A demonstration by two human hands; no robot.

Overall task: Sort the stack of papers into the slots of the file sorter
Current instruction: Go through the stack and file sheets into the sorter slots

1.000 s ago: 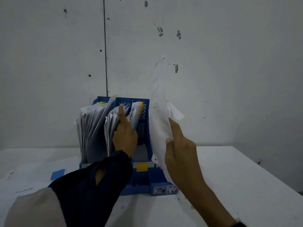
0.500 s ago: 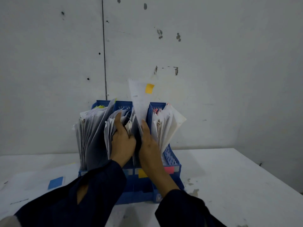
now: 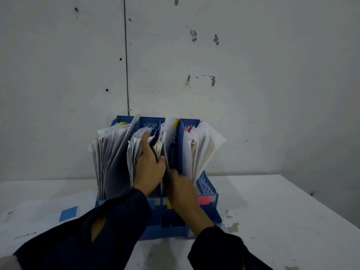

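Sheet with yellow tab (image 3: 171, 131) sits nearly down in the third slot of the blue file sorter (image 3: 207, 187) at the counter's back edge; right hand (image 3: 182, 190) pinches its lower edge, seating it. Left hand (image 3: 149, 166), fingers straight, holds neighbouring papers (image 3: 134, 151) aside, clearing the slot.

A scuffed white wall (image 3: 253, 94) rises behind a stained white table (image 3: 282, 221).

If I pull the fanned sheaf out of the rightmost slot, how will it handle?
The rightmost sheaf will probably flop: its sheets already fan and lean right over the file sorter wall. Looks loose, not bound, so sheets may slide apart. Likely light, being only thin paper.
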